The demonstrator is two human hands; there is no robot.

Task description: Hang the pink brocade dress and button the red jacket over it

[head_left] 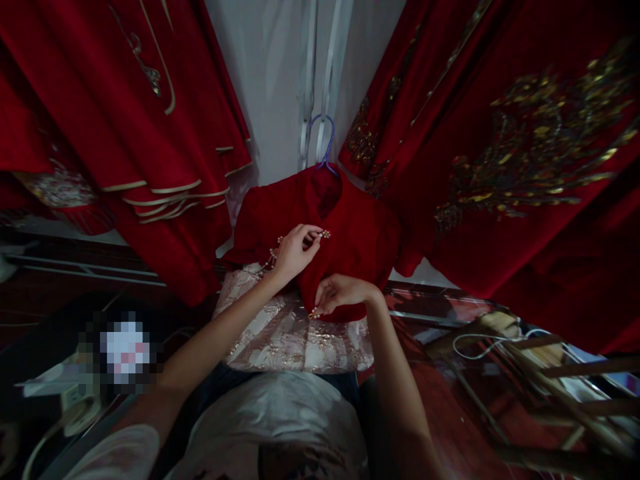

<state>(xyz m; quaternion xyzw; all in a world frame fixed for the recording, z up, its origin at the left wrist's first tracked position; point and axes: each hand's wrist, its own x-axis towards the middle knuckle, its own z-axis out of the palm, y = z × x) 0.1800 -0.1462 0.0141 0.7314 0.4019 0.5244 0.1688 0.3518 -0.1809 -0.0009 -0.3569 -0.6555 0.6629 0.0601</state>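
Note:
My left hand (pixel 296 252) is over the front of a red garment (pixel 367 223), its thumb and fingers pinching a small beaded ornament (pixel 325 234). More pale beads (pixel 273 253) show on the far side of that hand; I cannot tell whether they join the ornament. Lower down and to the right, my right hand (pixel 340 292) is closed near the garment's lower edge. At its fingertips is a small pearl-and-gold trinket (pixel 314 313). The garment hangs from a purple hanger (pixel 329 143), and its lower part lies over a cream and gold brocade cloth (pixel 300 340) on my lap.
Red garments with pale trim (pixel 175 147) hang at the left, and a red garment with gold sequin embroidery (pixel 540 147) hangs at the right. Metal rails (pixel 316 60) run up behind the hanger. A wooden chair-like frame (pixel 550 367) with a white cable stands at the lower right.

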